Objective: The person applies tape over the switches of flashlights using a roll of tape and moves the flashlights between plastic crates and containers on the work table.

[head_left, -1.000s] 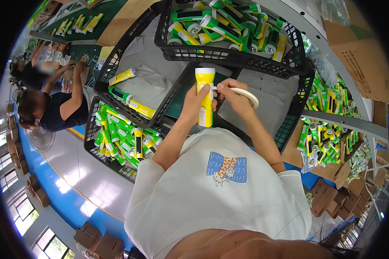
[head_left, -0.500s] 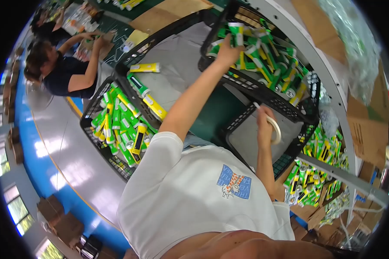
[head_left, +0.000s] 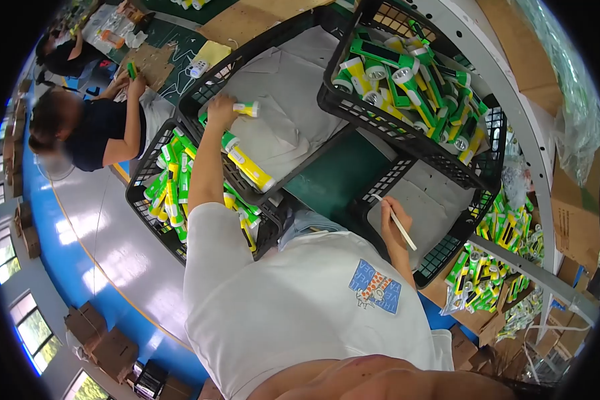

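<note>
In the crate with the grey liner [head_left: 287, 73], my left hand [head_left: 221, 112] is closed around a yellow flashlight [head_left: 247, 109]. Its white head sticks out past my fingers. Just below, a yellow-and-white flashlight [head_left: 250, 168] and a partly hidden green one [head_left: 229, 141] lie along the near-left side of that crate. My right hand [head_left: 395, 225] is closed on a thin cream ring, like a narrow roll of tape [head_left: 403, 230], seen almost edge-on. It hovers above the near-left edge of a smaller lined crate [head_left: 430, 193].
A raised black crate [head_left: 407, 127] at upper right holds a pile of green and yellow flashlights. Another filled crate [head_left: 160, 230] stands at lower left. More flashlights [head_left: 493, 267] lie beyond a metal bar [head_left: 533, 270]. A co-worker [head_left: 110, 127] handles a green item at left.
My left hand has moved left from the upper-right crate into the lined crate. My right hand has shifted slightly lower and left, turning the ring edge-on.
</note>
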### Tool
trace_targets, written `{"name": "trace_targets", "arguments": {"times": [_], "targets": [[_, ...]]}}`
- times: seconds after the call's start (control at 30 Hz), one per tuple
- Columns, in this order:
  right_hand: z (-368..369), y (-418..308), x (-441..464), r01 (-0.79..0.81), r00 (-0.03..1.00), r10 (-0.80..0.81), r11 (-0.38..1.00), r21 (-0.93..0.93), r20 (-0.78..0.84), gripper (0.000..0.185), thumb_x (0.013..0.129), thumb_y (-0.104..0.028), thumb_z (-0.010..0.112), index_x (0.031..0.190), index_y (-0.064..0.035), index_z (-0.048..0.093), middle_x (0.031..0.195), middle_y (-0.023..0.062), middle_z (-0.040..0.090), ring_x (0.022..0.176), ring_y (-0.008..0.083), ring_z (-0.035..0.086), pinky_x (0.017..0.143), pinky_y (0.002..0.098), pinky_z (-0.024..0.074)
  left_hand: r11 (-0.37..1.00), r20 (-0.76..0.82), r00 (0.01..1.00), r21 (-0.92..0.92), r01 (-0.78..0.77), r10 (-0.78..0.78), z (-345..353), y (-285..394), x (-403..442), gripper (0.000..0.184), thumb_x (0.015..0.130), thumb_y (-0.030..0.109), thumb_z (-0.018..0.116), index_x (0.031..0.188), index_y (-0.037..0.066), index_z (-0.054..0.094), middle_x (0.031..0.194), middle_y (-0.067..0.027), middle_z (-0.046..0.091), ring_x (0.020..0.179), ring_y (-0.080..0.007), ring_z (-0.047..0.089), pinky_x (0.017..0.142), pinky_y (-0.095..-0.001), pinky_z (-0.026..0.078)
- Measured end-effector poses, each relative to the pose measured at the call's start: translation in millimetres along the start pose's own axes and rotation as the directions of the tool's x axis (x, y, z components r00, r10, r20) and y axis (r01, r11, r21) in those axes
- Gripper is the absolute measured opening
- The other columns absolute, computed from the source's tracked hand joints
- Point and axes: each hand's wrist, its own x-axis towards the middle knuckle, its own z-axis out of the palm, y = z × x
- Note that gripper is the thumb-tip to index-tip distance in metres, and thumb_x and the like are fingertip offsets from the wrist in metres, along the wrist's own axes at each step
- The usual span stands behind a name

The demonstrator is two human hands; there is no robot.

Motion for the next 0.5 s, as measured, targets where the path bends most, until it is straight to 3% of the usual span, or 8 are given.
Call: {"name": "trace_targets", "arguments": {"times": [0.1,0.17,0.2,0.27,0.33,0.4,0.43,0.5], "targets": [[4.3,-14.7,3.6,0.030,0.997,-0.036,0.995,0.096,0.069,0.009,0.086,-0.010,0.059,0.090,-0.0032,0.062,0.067,0.0132,0.061,0.055,0.0222,0.062,0.052,0.0296,0.0468,0.965,-0.226,0.961,-0.168,-0.201,0.161,-12.6,22.7,-14.5,0.041,0.069,0.030,0.070,0.101,0.009,0.057,0.106,-0.0154,0.053,0.101,-0.0345,0.051,0.089,-0.0442,0.042],[10.0,-16.2,5.6,0.083,0.995,-0.089,0.990,0.112,0.050,0.008,0.086,-0.009,0.059,0.090,-0.0035,0.063,0.067,0.0126,0.061,0.057,0.0220,0.063,0.053,0.0303,0.0470,0.836,-0.307,0.948,-0.494,-0.238,0.089,8.5,37.3,-15.8,0.040,0.073,0.029,0.067,0.101,0.006,0.054,0.103,-0.0182,0.056,0.091,-0.0366,0.056,0.080,-0.0427,0.047],[8.3,-20.8,8.1,0.080,0.993,-0.093,0.984,0.158,0.079,0.010,0.086,-0.011,0.059,0.090,-0.0034,0.063,0.067,0.0112,0.061,0.056,0.0191,0.061,0.053,0.0280,0.0457,0.766,-0.110,0.994,-0.638,-0.073,0.002,-9.4,55.9,-21.2,0.037,0.079,0.028,0.061,0.102,0.001,0.050,0.095,-0.0177,0.059,0.075,-0.0341,0.061,0.070,-0.0411,0.049],[8.4,-26.8,12.4,-0.057,0.989,0.023,0.970,0.235,0.146,0.013,0.086,-0.014,0.058,0.090,-0.0029,0.063,0.067,0.0099,0.060,0.056,0.0153,0.058,0.053,0.0255,0.0442,0.301,-0.052,0.999,-0.952,-0.050,0.003,-32.0,100.4,-40.2,0.031,0.088,0.025,0.051,0.108,0.002,0.047,0.086,-0.0142,0.061,0.064,-0.0265,0.061,0.063,-0.0367,0.050],[13.6,-30.1,18.1,-0.123,0.988,0.071,0.897,0.423,0.137,0.015,0.087,-0.016,0.058,0.090,-0.0021,0.063,0.071,0.0071,0.061,0.064,0.0123,0.056,0.058,0.0254,0.0434,-0.178,0.057,0.985,-0.980,0.086,0.163,-106.0,159.3,-83.0,0.023,0.094,0.016,0.036,0.111,0.003,0.042,0.090,-0.0123,0.061,0.066,-0.0157,0.059,0.061,-0.0294,0.049],[12.6,-34.5,27.9,-0.011,0.994,-0.046,0.853,0.522,0.096,0.013,0.085,-0.014,0.059,0.087,-0.0014,0.062,0.079,0.0073,0.058,0.064,0.0139,0.054,0.058,0.0255,0.0428,-0.316,0.118,0.943,-0.923,0.221,0.312,-136.9,203.8,-118.2,0.028,0.092,0.015,0.035,0.117,0.002,0.040,0.091,-0.0153,0.060,0.073,-0.0192,0.060,0.067,-0.0304,0.051],[9.8,-41.2,33.6,0.072,0.992,-0.116,0.845,0.530,0.050,0.012,0.085,-0.013,0.060,0.086,-0.0011,0.062,0.080,0.0074,0.056,0.064,0.0146,0.054,0.059,0.0254,0.0428,-0.313,0.108,0.929,-0.922,0.226,0.354,-138.2,222.5,-130.4,0.032,0.093,0.012,0.038,0.123,0.002,0.036,0.095,-0.0148,0.059,0.080,-0.0192,0.061,0.068,-0.0306,0.051],[7.8,-46.8,37.1,0.142,0.989,-0.145,0.844,0.517,-0.035,0.011,0.083,-0.011,0.060,0.084,-0.0003,0.061,0.081,0.0072,0.054,0.064,0.0151,0.055,0.057,0.0254,0.0436,-0.343,0.015,0.960,-0.932,0.115,0.280,-152.0,260.7,-152.1,0.027,0.087,0.003,0.040,0.114,0.001,0.038,0.101,-0.0132,0.054,0.085,-0.0187,0.061,0.072,-0.0307,0.051]]}}
